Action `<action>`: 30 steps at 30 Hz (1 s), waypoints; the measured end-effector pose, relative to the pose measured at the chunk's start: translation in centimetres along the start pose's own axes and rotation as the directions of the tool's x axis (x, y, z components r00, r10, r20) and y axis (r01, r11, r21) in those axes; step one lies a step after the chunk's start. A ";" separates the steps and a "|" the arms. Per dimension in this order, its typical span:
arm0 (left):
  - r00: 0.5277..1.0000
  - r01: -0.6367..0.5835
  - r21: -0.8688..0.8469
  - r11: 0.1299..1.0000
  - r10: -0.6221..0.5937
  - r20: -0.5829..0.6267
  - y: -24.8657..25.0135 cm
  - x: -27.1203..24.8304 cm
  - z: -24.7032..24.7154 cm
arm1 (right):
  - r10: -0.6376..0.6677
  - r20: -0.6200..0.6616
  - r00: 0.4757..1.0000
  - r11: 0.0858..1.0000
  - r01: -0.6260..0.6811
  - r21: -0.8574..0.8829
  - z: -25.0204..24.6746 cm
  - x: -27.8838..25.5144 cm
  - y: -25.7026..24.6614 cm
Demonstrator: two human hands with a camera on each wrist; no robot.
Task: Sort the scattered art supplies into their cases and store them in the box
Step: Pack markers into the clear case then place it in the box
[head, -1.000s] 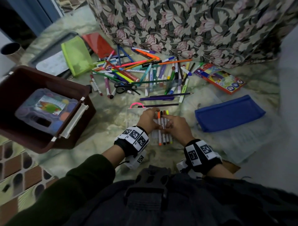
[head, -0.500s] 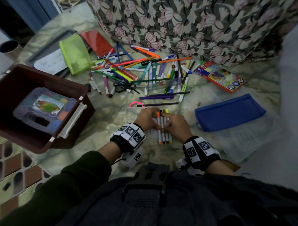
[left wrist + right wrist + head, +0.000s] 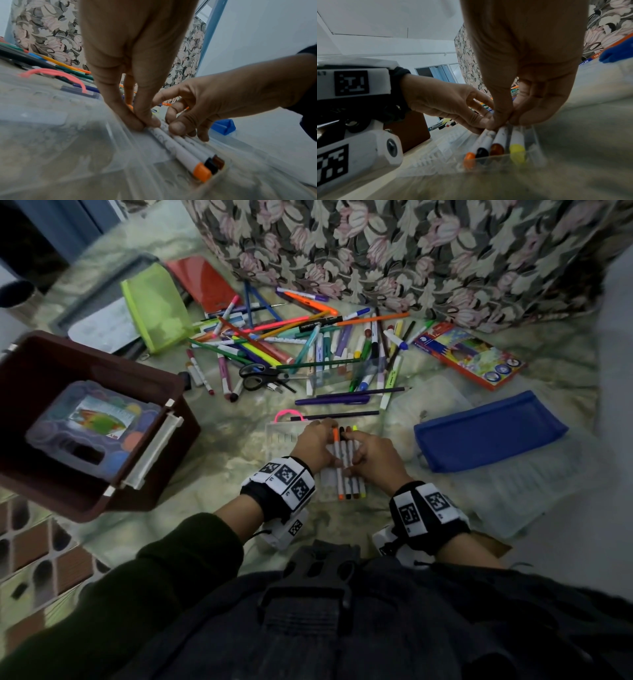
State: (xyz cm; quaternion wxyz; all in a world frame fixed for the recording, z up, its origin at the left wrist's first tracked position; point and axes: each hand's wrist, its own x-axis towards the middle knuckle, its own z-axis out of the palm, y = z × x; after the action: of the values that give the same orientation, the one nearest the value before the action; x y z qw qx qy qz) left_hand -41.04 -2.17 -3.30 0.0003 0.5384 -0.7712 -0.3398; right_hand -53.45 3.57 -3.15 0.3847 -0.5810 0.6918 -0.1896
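Now both hands pinch the markers (image 3: 346, 460) in the clear case (image 3: 284, 440), frame centre — left hand (image 3: 313, 446), right hand (image 3: 373, 460). Light, stiff, slick barrels — likely best gripped mid-barrel.

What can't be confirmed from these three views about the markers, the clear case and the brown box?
- Marker barrels, head view: middles covered by left hand and right hand.
- Yellow marker: hidden behind the others in the left wrist view.
- Clear marker case: near edge blurred in both wrist views; empty slots uncountable.
- Brown box: contents under the clear set hidden.
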 end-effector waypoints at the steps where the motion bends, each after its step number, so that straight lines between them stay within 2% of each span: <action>1: 1.000 -0.003 0.004 1.000 0.003 0.000 0.0 0.0 0.0 | 0.001 0.000 1.000 1.000 -0.001 -0.003 0.0 0.0 0.0; 9: 0.999 -0.040 0.106 0.994 0.038 0.022 0.0 0.2 -0.7 | -0.015 -0.002 1.000 0.998 0.015 -0.063 0.2 -0.1 -0.2; 15: 0.997 -0.079 0.366 0.927 0.073 0.030 -0.2 -0.5 -0.4 | -0.012 0.065 0.998 0.983 0.024 -0.182 0.1 0.3 -0.3; 18: 0.994 -0.107 0.440 0.891 0.103 0.033 -0.4 -0.7 -0.4 | 0.006 0.084 0.996 0.975 0.013 -0.220 0.0 0.6 -0.2; 26: 0.995 -0.100 0.191 0.976 0.102 -0.001 -1.3 -1.1 -0.5 | -0.008 0.089 0.996 0.995 0.017 -0.101 -0.2 1.0 0.6; 30: 0.990 -0.126 0.109 0.986 0.131 -0.045 -1.3 -0.1 -1.8 | 0.006 -0.006 1.000 1.000 -0.005 0.031 -1.8 1.8 0.6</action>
State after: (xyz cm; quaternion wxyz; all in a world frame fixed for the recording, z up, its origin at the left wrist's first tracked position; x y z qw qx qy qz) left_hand -39.29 -3.21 -2.55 0.0140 0.4955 -0.8209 -0.2836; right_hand -55.25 1.64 -2.99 0.3922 -0.5724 0.6915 -0.2010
